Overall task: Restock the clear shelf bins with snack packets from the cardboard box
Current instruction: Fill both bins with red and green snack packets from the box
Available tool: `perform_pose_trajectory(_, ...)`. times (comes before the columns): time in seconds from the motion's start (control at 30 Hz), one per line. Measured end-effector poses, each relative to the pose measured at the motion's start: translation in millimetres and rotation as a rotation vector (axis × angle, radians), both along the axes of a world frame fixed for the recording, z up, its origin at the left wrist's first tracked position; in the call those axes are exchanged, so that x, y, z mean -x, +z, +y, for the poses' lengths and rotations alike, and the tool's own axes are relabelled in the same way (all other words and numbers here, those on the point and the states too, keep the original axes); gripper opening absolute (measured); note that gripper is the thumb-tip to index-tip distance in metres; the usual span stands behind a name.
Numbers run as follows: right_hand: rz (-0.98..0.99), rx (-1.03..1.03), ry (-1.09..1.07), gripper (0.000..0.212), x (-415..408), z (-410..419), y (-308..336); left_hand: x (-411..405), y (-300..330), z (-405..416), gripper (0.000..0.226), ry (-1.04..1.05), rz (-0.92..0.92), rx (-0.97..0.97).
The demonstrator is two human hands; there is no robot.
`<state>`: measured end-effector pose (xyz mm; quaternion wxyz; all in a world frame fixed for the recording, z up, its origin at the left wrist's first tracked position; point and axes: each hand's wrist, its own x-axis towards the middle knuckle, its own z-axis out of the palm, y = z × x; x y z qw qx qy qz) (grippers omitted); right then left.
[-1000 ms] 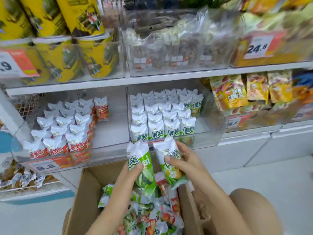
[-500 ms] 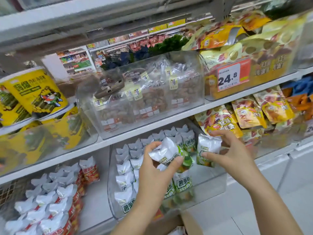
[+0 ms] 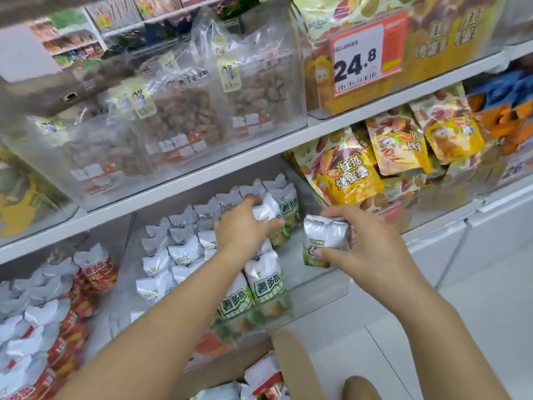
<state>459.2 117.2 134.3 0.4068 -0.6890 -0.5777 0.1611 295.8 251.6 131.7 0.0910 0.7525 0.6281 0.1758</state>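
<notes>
White shelf (image 3: 202,171) carries clear bins (image 3: 323,281); green-white packets (image 3: 266,281) stand in rows inside.

Pkts in the centre clear bin (image 3: 331,281): silver-white tops, green-and-white lower bands w/ dark green characters (image 3: 266,281). Pkt in right hand (image 3: 327,241): same silver top, green base. Left-bin pkts (image 3: 95,269): silver tops, red-orange bands. Upper clear bags (image 3: 184,116): transparent film, brown contents, pale yellow labels. Price tag (image 3: 366,53): orange border, white panel, black digits. Right-side pouches (image 3: 349,177): yellow w/ red-brown print. Cardboard box (image 3: 294,368): plain tan.
</notes>
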Motion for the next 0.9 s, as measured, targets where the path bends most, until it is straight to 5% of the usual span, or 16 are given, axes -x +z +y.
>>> perform_pose_trajectory(0.13, -0.059, -0.008, -0.004, 0.051, -1, 3, -1, -9, -1, 3, 0.064, -0.07, 0.443, -0.042)
perform_pose_trajectory(0.27, -0.173, 0.013, 0.022, 0.05, 1, 5, -2, -17, 6, 5, 0.068, -0.086, 0.569, 0.059)
perform_pose_trajectory(0.37, -0.211, 0.034, 0.047, 0.049, 2, 8, -2, -13, 26, 0, 0.064, -0.151, 0.257, 0.159)
perform_pose_trajectory(0.47, -0.214, 0.044, 0.049, 0.052, 2, 11, -4, -3, 47, -24, 0.058, -0.447, -0.167, 0.415)
perform_pose_trajectory(0.57, -0.206, 0.028, 0.054, 0.057, 4, 13, -6, -3, 50, -45, 0.059, -0.599, -0.125, 0.485)
perform_pose_trajectory(0.77, -0.205, 0.055, 0.063, 0.072, 9, 10, -7, -11, 28, -47, 0.038, -0.563, -0.053, 0.192)
perform_pose_trajectory(0.9, -0.115, -0.028, -0.005, 0.059, 1, 6, -2, -6, 28, -42, 0.025, -0.444, -0.15, 0.062)
